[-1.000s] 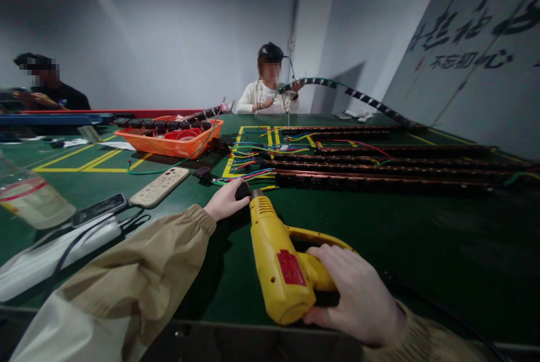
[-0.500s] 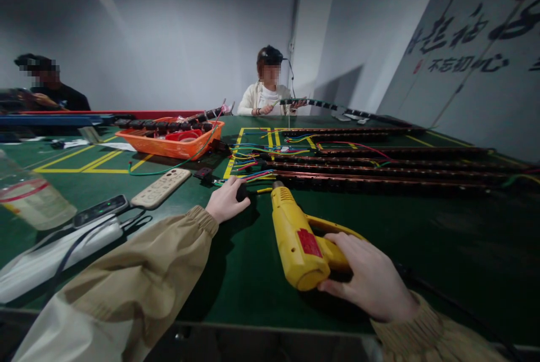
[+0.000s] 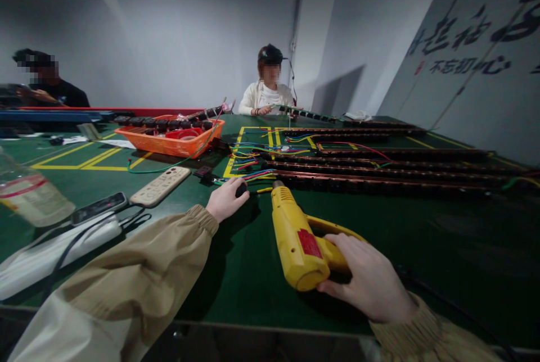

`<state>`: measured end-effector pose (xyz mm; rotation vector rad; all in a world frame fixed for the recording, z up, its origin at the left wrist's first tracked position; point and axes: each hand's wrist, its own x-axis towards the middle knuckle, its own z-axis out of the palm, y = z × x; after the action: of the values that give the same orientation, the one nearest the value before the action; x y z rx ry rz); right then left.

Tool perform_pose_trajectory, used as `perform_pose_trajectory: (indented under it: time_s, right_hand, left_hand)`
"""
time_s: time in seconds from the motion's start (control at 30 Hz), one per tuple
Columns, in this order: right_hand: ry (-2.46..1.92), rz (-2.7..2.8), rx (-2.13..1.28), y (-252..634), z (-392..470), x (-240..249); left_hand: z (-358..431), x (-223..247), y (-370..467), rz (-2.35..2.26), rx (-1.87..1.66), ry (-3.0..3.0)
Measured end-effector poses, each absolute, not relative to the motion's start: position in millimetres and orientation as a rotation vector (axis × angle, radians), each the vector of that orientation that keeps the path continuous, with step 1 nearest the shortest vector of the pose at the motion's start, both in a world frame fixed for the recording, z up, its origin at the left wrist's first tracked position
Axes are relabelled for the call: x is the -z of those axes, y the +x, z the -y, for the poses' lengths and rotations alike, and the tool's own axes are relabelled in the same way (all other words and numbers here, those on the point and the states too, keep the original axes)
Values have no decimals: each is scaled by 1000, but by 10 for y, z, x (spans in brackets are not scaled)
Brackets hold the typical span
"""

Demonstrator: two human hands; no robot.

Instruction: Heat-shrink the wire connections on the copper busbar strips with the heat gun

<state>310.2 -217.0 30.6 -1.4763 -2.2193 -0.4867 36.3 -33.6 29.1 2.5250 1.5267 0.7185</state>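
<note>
My right hand point(image 3: 367, 272) is wrapped round the handle of a yellow heat gun point(image 3: 297, 238) with a red label. Its nozzle points away from me, towards the ends of coloured wires point(image 3: 261, 175). To the left of the nozzle, my left hand point(image 3: 225, 199) is closed at the wires, with a small black piece point(image 3: 241, 189) at its fingertips; the fingers partly hide it. A yellow wire point(image 3: 265, 190) ends close to the nozzle. The wires come out of long dark strips point(image 3: 379, 182) lying across the table.
An orange basket point(image 3: 169, 145) with dark parts stands at the back left. Nearer lie a beige power strip point(image 3: 160, 186), a white power strip point(image 3: 63, 255) and a plastic bottle point(image 3: 36, 199). Across the green table a person point(image 3: 265, 89) holds a strip; another person point(image 3: 53, 86) sits far left.
My hands and the heat gun stay almost in place. My left fingers have shifted slightly. The strip held by the person across the table has come down on its right side.
</note>
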Motion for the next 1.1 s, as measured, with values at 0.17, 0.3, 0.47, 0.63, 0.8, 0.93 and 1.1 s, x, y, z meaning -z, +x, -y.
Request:
perform_pose_trajectory:
  time_s: [0.17,0.3,0.47,0.63,0.8,0.93,1.1]
  right_hand:
    - [-1453,2232,523,3056,2193,-324]
    - [-1433,2250,502,2994,2226,-326]
    - [-1389,2251,424,2907,2279,-334]
    - [-1337,2237,394,2818,2325,-341]
    - [-1339,2219,382,2792,2333,-334]
    - [-1339,2225,372,2809,2311,-327]
    - [-1344,2251,347,2875,2281,-351]
  left_hand:
    - [353,-307,366,-1463,-664,2573]
    - [381,-319,367,-1376,-622,2672]
    - [390,-301,377,-1151,-582,2774]
    - [358,-256,387,-1141,-590,2742]
    - [356,-252,380,-1171,-583,2743]
    - [378,-284,373,-1212,-584,2759]
    - [379,-318,356,-1255,-574,2786]
